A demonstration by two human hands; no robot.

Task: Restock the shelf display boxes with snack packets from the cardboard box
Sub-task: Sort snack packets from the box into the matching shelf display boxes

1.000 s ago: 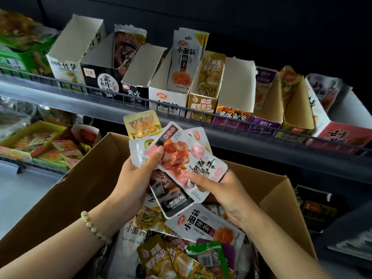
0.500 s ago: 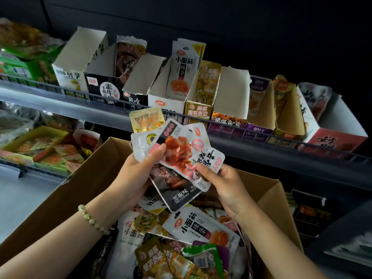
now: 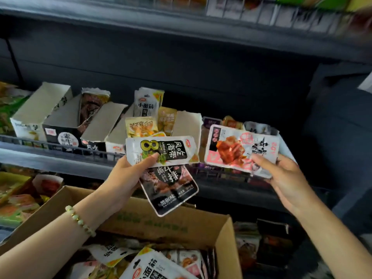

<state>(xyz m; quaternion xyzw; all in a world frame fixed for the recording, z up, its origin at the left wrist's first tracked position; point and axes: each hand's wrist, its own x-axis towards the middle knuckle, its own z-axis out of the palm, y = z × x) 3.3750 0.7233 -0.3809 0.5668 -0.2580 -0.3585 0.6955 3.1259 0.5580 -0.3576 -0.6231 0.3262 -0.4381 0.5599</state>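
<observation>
We are matching packets to their display boxes, and the step goes best if we read the print on each packet against the box fronts before we let go, then slide it in upright, face forward, behind whatever already stands there. Our left hand [image 3: 128, 178] keeps its grip closed on a fan of three: the thumb presses on a white-and-black packet [image 3: 161, 151], a yellow packet [image 3: 141, 126] shows above it, and a dark packet [image 3: 169, 190] hangs below, the likeliest to slip. Our right hand [image 3: 285, 182] has its grip closed on a pink-and-white packet [image 3: 231, 150], thumb on the lower right corner and fingers behind. We cannot tell whether a second packet lies under it. This packet is held flat in front of the right end of the row of display boxes [image 3: 100, 125] on the shelf [image 3: 40, 158], just beside the fan, and it hides the box fronts there, so we should lower it to check the labels. The cardboard box [image 3: 161, 222] sits below both hands, with loose packets [image 3: 153, 264] lying in it.
</observation>
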